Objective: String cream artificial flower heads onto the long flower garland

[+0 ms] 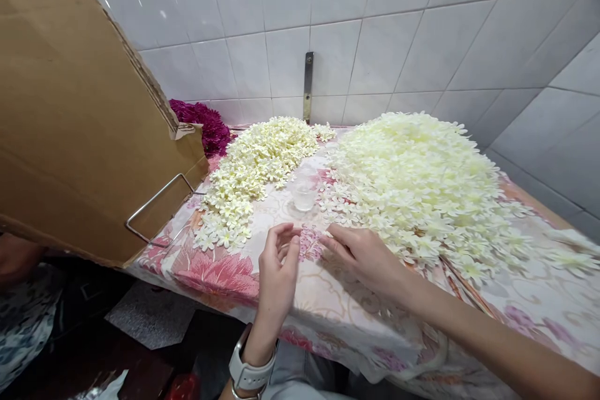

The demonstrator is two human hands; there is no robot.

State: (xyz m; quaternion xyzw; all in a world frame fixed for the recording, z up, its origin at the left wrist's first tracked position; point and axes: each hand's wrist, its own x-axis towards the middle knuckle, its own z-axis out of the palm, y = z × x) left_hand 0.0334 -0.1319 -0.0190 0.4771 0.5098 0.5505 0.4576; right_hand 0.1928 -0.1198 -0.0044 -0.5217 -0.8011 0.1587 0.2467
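Observation:
My left hand [280, 262] is over the front part of the table, fingers curled and thumb tip close to the index finger. Facing it from the right is my right hand [359, 250], with thumb and fingers drawn together. A short gap separates the fingertips; anything held in either hand is too small or hidden to make out. Just beyond them stands a small clear plastic cup [304, 199]. Left of the cup lies a curved heap of small cream-white flowers [262, 159]. A larger, looser pile of pale white-green flowers [417, 181] spreads out on the right.
The floral tablecloth [220, 275] covers the table. At the left, a large cardboard sheet [89, 119] stands by a bent metal wire frame [159, 206]. Purple flowers [204, 125] lie behind it. A metal bracket [308, 84] is on the tiled wall. Another person's arm [19, 256] shows at lower left.

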